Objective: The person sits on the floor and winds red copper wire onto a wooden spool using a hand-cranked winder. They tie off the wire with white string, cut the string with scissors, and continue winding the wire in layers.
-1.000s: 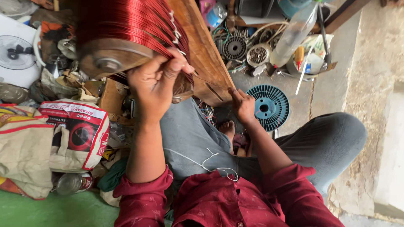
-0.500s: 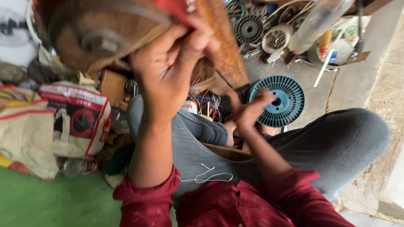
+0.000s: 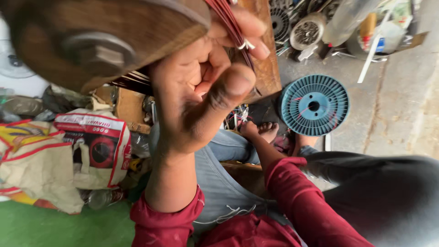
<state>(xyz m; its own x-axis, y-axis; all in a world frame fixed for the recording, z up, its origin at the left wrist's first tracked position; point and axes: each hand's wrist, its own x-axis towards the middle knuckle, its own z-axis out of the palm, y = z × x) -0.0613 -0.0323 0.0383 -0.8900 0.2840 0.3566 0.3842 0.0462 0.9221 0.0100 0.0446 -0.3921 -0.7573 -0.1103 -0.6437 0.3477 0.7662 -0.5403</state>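
Wire (image 3: pixel 231 25) is now pinched between fingers of my left hand (image 3: pixel 201 98), close at the wooden former (image 3: pixel 105 41). In 1 second my right hand (image 3: pixel 261 132) dropped beside the blue spool (image 3: pixel 314 105); its fingers I cannot tell.

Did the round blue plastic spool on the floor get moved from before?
Cannot tell. The round blue plastic spool sits elsewhere in the picture, but so do the metal fan parts beside it, so the head camera moved.

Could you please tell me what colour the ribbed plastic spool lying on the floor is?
The round ribbed plastic spool is light blue, seen in the head view.
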